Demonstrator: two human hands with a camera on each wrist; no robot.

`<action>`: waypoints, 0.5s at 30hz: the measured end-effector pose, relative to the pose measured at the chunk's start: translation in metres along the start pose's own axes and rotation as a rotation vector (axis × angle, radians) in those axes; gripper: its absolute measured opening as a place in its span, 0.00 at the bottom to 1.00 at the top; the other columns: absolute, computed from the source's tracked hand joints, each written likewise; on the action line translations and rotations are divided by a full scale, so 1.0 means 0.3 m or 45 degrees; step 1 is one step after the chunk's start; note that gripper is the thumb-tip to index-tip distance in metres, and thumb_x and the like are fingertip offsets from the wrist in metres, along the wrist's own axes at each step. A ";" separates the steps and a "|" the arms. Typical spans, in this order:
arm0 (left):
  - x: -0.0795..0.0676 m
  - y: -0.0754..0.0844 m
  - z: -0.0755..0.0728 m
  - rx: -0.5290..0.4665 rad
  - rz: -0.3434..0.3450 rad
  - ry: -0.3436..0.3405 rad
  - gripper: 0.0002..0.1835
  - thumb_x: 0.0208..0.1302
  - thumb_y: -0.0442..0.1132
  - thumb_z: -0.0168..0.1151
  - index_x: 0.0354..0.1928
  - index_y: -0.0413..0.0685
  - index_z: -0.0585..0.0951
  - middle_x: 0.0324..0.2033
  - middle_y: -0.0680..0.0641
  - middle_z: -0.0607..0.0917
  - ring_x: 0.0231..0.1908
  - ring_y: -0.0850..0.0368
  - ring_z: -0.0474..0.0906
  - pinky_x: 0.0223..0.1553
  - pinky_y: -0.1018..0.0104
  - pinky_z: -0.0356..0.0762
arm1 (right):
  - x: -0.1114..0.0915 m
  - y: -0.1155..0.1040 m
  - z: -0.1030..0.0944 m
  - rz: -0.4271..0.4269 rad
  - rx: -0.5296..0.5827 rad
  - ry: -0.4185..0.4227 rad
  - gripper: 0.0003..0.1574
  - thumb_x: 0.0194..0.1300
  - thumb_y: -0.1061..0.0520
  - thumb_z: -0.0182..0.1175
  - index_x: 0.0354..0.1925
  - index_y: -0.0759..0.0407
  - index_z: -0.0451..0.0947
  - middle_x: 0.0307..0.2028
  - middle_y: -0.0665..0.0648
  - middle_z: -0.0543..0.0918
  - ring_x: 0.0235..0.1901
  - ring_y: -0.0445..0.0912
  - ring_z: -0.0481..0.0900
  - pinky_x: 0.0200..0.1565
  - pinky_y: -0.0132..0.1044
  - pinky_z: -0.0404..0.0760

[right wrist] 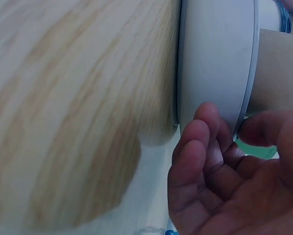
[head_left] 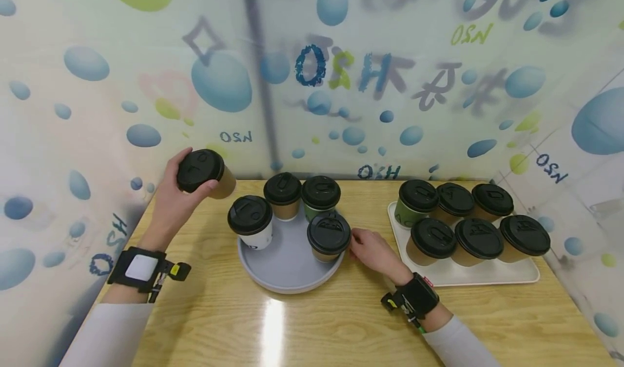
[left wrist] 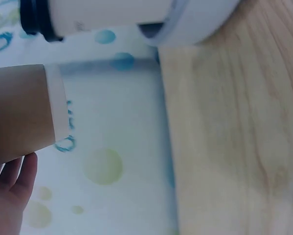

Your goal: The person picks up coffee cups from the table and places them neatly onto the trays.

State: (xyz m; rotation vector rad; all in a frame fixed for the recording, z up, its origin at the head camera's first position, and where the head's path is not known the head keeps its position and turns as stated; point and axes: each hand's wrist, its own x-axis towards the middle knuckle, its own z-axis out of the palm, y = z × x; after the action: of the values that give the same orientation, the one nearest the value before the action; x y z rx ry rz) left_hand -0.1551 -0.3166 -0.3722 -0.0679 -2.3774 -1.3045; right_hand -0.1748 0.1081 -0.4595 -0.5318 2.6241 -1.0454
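Observation:
In the head view my left hand (head_left: 168, 210) grips a brown paper coffee cup (head_left: 201, 169) with a black lid, raised and tilted at the left of a round grey tray (head_left: 287, 275). The left wrist view shows the cup's brown side (left wrist: 21, 112) with fingers (left wrist: 26, 178) curled against it. My right hand (head_left: 375, 253) pinches the tray's right rim; in the right wrist view its thumb lies at the edge of the tray wall (right wrist: 217, 58). On the tray stand a white cup (head_left: 251, 218), a green cup (head_left: 320, 193) and brown cups (head_left: 329, 236), all black-lidded.
A white rectangular tray (head_left: 487, 278) at the right holds several black-lidded cups, one of them green (head_left: 416, 200). Both trays rest on a wooden table (head_left: 219, 323). A patterned curtain (head_left: 273, 112) stands along the table's far edge and sides.

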 end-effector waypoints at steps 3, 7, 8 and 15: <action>-0.021 0.042 -0.007 -0.034 0.062 0.023 0.47 0.64 0.39 0.73 0.81 0.61 0.59 0.73 0.46 0.68 0.69 0.50 0.67 0.61 0.71 0.66 | 0.003 -0.001 -0.001 0.012 0.016 -0.002 0.18 0.81 0.55 0.50 0.32 0.57 0.79 0.23 0.52 0.80 0.22 0.43 0.74 0.29 0.37 0.71; -0.042 0.110 -0.013 -0.131 0.162 0.048 0.46 0.61 0.33 0.72 0.79 0.59 0.63 0.69 0.51 0.71 0.64 0.59 0.70 0.57 0.77 0.68 | 0.008 0.000 -0.003 0.039 0.021 -0.008 0.17 0.81 0.55 0.51 0.33 0.56 0.79 0.23 0.52 0.80 0.22 0.43 0.75 0.29 0.37 0.71; -0.047 0.126 -0.013 -0.162 0.189 0.051 0.45 0.59 0.32 0.72 0.78 0.56 0.65 0.68 0.52 0.72 0.62 0.59 0.71 0.57 0.77 0.69 | 0.009 0.000 -0.004 0.042 0.021 -0.008 0.17 0.81 0.55 0.51 0.33 0.56 0.79 0.23 0.52 0.80 0.22 0.44 0.75 0.29 0.37 0.71; -0.084 0.203 0.009 -0.279 0.366 0.004 0.45 0.52 0.28 0.76 0.74 0.42 0.69 0.65 0.53 0.75 0.59 0.58 0.75 0.55 0.77 0.73 | 0.012 -0.004 -0.005 0.050 0.037 -0.021 0.17 0.80 0.55 0.51 0.34 0.56 0.79 0.24 0.53 0.80 0.23 0.44 0.75 0.30 0.38 0.71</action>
State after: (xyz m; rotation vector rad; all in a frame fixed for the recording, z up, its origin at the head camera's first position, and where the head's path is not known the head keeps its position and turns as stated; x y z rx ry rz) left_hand -0.1184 -0.2764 -0.3351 -0.4542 -2.1161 -1.4118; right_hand -0.1782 0.1067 -0.4581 -0.4782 2.5900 -1.0614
